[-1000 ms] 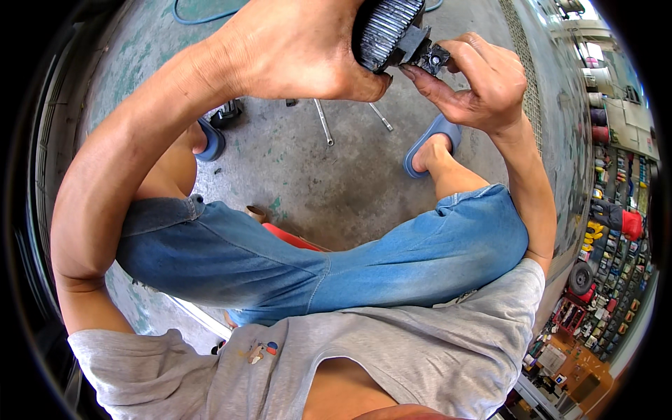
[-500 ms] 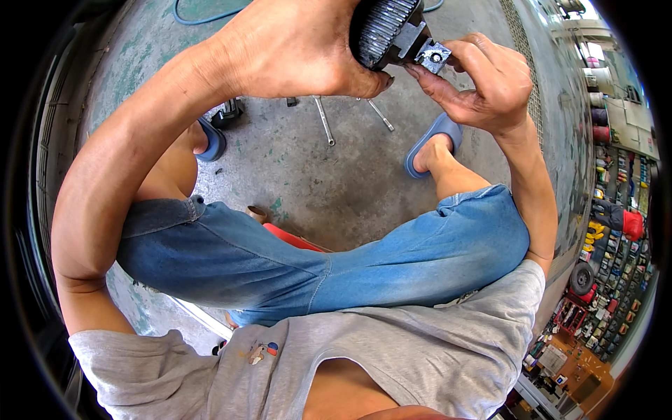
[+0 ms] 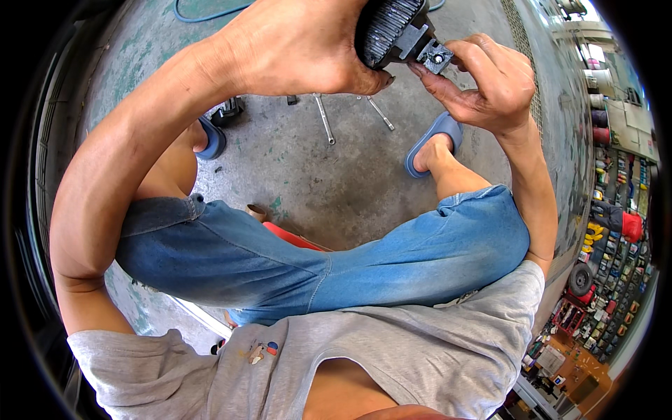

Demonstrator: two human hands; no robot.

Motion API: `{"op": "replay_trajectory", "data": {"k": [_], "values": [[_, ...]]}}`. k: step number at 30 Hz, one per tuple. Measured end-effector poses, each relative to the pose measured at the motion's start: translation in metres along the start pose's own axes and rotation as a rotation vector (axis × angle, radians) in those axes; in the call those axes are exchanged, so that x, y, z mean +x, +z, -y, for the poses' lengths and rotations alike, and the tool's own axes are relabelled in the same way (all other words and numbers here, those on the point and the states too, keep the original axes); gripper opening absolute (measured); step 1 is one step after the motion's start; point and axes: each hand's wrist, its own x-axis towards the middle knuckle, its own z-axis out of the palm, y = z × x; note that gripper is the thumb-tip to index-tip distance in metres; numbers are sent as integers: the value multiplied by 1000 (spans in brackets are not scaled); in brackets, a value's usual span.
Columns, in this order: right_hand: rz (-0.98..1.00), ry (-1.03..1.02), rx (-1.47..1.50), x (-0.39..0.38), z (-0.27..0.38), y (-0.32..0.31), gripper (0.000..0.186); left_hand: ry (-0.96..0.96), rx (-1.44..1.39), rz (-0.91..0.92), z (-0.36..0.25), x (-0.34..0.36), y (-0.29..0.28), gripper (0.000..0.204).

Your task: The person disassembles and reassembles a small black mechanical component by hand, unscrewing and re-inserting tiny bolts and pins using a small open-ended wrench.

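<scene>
High in the view, my left hand (image 3: 308, 52) is wrapped around a black round part with ribbed fins (image 3: 392, 31), its thumb underneath. From the part's lower right side sticks out a small dark metal bracket (image 3: 435, 57) with a round hole or bolt end in its face. My right hand (image 3: 490, 84) pinches that bracket between thumb and fingers. The far side of the ribbed part is cut off by the upper edge.
Two wrenches (image 3: 325, 120) (image 3: 380, 113) lie on the concrete floor (image 3: 336, 175) between my feet. A black object (image 3: 227, 110) is beside my left slipper (image 3: 212, 140). Something red (image 3: 290, 236) shows below my legs. A blue hose (image 3: 210, 17) runs at the far side; loaded shelves (image 3: 619, 280) stand at right.
The ribbed part and its bracket have shifted slightly to the right and tilted a little. Both hands keep their hold.
</scene>
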Motion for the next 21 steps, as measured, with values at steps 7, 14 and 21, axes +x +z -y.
{"op": "replay_trajectory", "data": {"k": [7, 14, 21], "values": [[-6, -1, -30, 1, 0, -1, 37, 33, 31, 5, 4, 1, 0, 80], [-9, -12, -37, 1, -1, 0, 38, 95, 97, -17, 4, 1, 0, 81], [-4, -11, -47, 1, -2, 0, 38, 169, 198, -41, 7, 2, 1, 79]]}}
